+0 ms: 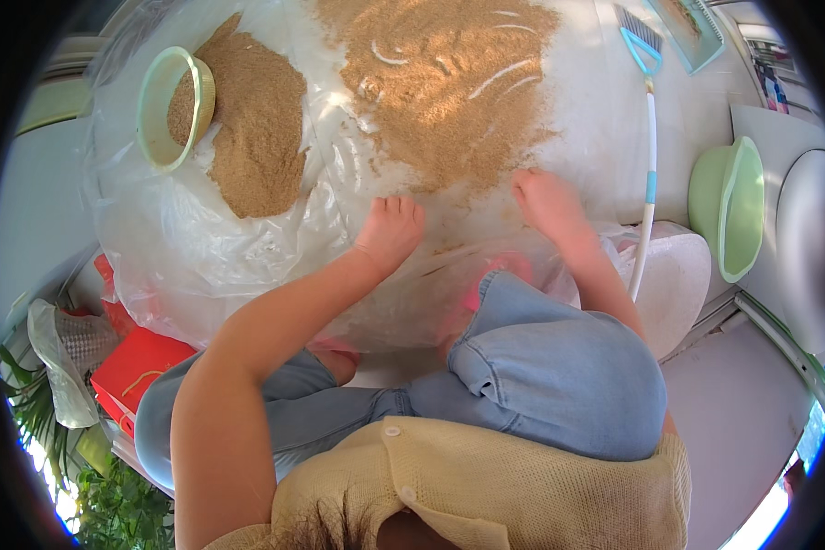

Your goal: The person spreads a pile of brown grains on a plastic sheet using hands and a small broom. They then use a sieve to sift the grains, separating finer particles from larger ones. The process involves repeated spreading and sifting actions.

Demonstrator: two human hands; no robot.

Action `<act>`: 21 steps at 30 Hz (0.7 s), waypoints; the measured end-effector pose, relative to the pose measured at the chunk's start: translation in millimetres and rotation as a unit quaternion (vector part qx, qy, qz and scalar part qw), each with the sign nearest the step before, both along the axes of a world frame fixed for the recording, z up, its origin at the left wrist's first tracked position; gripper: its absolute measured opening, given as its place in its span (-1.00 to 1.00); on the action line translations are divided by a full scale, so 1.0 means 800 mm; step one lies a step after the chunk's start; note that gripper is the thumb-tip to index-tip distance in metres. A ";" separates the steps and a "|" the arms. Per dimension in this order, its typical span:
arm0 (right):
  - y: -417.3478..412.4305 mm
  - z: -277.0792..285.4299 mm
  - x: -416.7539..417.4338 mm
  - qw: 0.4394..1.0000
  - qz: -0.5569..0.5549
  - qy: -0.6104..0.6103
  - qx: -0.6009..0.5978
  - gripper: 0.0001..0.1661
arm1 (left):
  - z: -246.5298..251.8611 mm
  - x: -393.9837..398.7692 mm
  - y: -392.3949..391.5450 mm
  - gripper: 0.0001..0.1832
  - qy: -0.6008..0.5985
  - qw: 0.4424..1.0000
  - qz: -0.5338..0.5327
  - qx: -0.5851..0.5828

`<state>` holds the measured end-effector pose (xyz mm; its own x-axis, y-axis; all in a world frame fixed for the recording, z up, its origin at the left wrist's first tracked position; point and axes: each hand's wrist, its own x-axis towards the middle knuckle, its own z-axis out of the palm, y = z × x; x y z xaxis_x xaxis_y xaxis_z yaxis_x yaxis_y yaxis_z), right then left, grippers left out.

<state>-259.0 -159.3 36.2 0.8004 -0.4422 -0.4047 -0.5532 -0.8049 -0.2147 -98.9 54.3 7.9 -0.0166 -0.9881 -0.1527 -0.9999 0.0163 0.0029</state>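
Observation:
Both of my hands are over a clear plastic sheet (pixel 261 254) spread on the floor. My left hand (pixel 390 230), fingers curled, rests at the near edge of a wide, thin spread of brown granular material (pixel 440 103). At the right near corner of that spread is my right hand (pixel 546 203), also curled. Whether either hand pinches the sheet is hidden. To the left lies a thicker pile of brown granular material (pixel 261 124). A pale yellow-green plastic basket (pixel 158 103) is tipped on its side against this pile, with some of the material inside.
A long-handled broom (pixel 652 137) lies at the right, near a dustpan (pixel 694 31). A green plastic basin (pixel 711 199) stands on edge beside a round metallic object (pixel 815 247). Low on the left are a red paper bag (pixel 144 371) and leafy plants (pixel 120 505).

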 end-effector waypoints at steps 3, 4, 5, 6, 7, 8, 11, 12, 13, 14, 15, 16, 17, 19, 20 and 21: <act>-0.012 0.000 0.000 1.000 0.019 0.014 -0.014 -0.88 | -0.008 -0.002 0.005 -0.89 0.017 1.000 0.002 0.020; -0.008 0.002 0.002 0.999 0.035 0.014 -0.006 -0.88 | -0.009 -0.006 0.006 -0.89 0.025 1.000 -0.008 0.012; -0.002 0.005 0.003 0.999 0.051 0.013 0.002 -0.89 | -0.009 -0.010 0.009 -0.89 0.032 0.999 -0.019 0.004; 0.004 0.008 0.006 0.998 0.066 0.011 0.007 -0.89 | -0.007 -0.011 0.011 -0.89 0.036 0.999 -0.024 -0.001; 0.012 0.007 0.009 0.997 0.076 0.000 0.024 -0.90 | -0.005 -0.012 0.015 -0.90 0.040 0.999 -0.030 -0.005; 0.022 0.006 0.011 0.995 0.087 -0.012 0.041 -0.91 | -0.004 -0.012 0.018 -0.90 0.045 0.998 -0.035 -0.010; 0.040 -0.003 0.007 0.990 0.104 -0.049 0.084 -0.92 | 0.005 0.015 0.025 -0.90 0.096 0.993 -0.047 -0.042; 0.044 -0.004 0.010 0.987 0.109 -0.069 0.098 -0.92 | 0.012 0.032 0.029 -0.89 0.098 0.993 -0.041 -0.042; 0.045 -0.001 0.011 0.987 0.101 -0.076 0.098 -0.91 | 0.012 0.046 0.030 -0.87 0.106 0.993 -0.038 -0.046; 0.045 0.004 0.012 0.988 0.093 -0.083 0.096 -0.88 | 0.012 0.058 0.034 -0.85 0.113 0.992 -0.035 -0.050; 0.043 0.008 0.011 0.988 0.084 -0.088 0.093 -0.85 | 0.009 0.065 0.038 -0.82 0.101 0.992 -0.035 -0.065; 0.038 0.006 0.009 0.991 0.071 -0.085 0.076 -0.86 | 0.006 0.071 0.042 -0.78 0.090 0.992 -0.034 -0.081; 0.030 0.004 0.008 0.993 0.057 -0.082 0.059 -0.86 | 0.003 0.075 0.044 -0.74 0.079 0.992 -0.035 -0.097; 0.015 0.006 0.005 0.997 0.048 -0.057 0.024 -0.89 | 0.003 0.071 0.042 -0.69 0.088 0.990 -0.049 -0.099; 0.009 0.008 0.003 0.998 0.051 -0.037 0.009 -0.90 | 0.004 0.066 0.041 -0.66 0.092 0.989 -0.056 -0.100; 0.006 0.010 0.002 0.998 0.054 -0.018 -0.005 -0.91 | 0.004 0.060 0.038 -0.63 0.099 0.989 -0.063 -0.093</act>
<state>-257.3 -154.8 44.3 0.8575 -0.3564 -0.3711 -0.4552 -0.8617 -0.2241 -50.6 84.6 11.5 -0.1534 -0.9869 0.0497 -0.9699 0.1600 0.1834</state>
